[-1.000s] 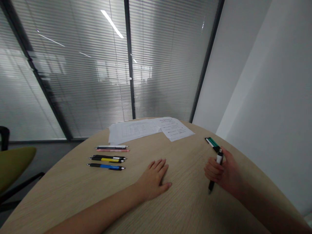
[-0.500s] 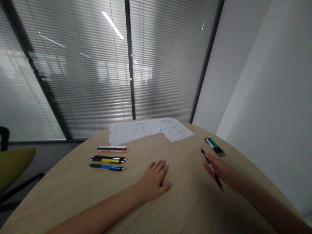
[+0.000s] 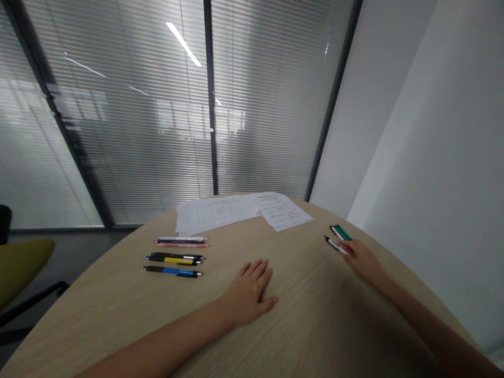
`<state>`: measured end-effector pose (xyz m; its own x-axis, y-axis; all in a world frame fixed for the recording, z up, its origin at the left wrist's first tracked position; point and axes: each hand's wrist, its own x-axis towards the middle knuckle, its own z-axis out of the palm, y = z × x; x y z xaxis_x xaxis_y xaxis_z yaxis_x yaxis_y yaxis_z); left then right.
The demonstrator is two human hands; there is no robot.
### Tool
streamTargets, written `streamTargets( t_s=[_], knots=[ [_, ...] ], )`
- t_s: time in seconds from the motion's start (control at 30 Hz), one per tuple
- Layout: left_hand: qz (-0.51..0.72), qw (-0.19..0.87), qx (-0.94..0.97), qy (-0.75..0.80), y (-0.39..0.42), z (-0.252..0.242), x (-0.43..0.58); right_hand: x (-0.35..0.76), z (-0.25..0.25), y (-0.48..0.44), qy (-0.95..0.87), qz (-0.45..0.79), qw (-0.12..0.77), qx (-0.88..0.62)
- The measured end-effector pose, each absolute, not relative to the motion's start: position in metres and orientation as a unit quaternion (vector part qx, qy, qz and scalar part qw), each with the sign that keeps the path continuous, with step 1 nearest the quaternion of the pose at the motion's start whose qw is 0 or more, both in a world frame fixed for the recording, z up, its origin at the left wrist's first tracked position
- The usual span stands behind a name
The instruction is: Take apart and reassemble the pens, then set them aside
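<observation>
Table edge (image 3: 388, 262) near right hand (image 3: 363, 257)

The right hand (image 3: 363, 260) is now nearer the far edge of the table (image 3: 303, 336), close by the right edge. The white pen (image 3: 336, 245) in its fingers, upright a second ago and then slanted apart from the green pens (image 3: 343, 232), now sits just beside them and nearly in line, black end toward the far edge. The hand now hides its near half and the green pens' near ends.
</observation>
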<state>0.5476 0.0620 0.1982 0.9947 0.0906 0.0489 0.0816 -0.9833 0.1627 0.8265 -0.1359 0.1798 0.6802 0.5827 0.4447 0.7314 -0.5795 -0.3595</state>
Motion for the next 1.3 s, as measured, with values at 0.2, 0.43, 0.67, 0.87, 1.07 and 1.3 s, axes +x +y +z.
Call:
streamTargets(
  t_s=[0.2,0.43,0.67,0.87,1.07,1.3],
  knots=[
    [0.027,0.077,0.996,0.04,0.061,0.198,0.546,0.837,0.173,-0.143,-0.329,-0.136,0.191,-0.915],
    [0.026,0.074,0.996,0.039,0.062,0.198,0.546,0.833,0.168,-0.139,-0.315,-0.112,0.179,-0.925],
    [0.027,0.066,0.997,0.04,0.062,0.196,0.547,0.83,0.164,-0.136,-0.31,-0.116,0.19,-0.924],
    [0.03,0.072,0.996,0.039,0.061,0.197,0.546,0.827,0.167,-0.137,-0.325,-0.096,0.173,-0.925],
    [0.038,0.077,0.996,0.038,0.063,0.195,0.548,0.831,0.183,-0.145,-0.33,-0.025,0.112,-0.937],
    [0.047,0.087,0.994,0.038,0.062,0.195,0.547,0.83,0.192,-0.17,-0.336,0.028,0.077,-0.938]
  ],
)
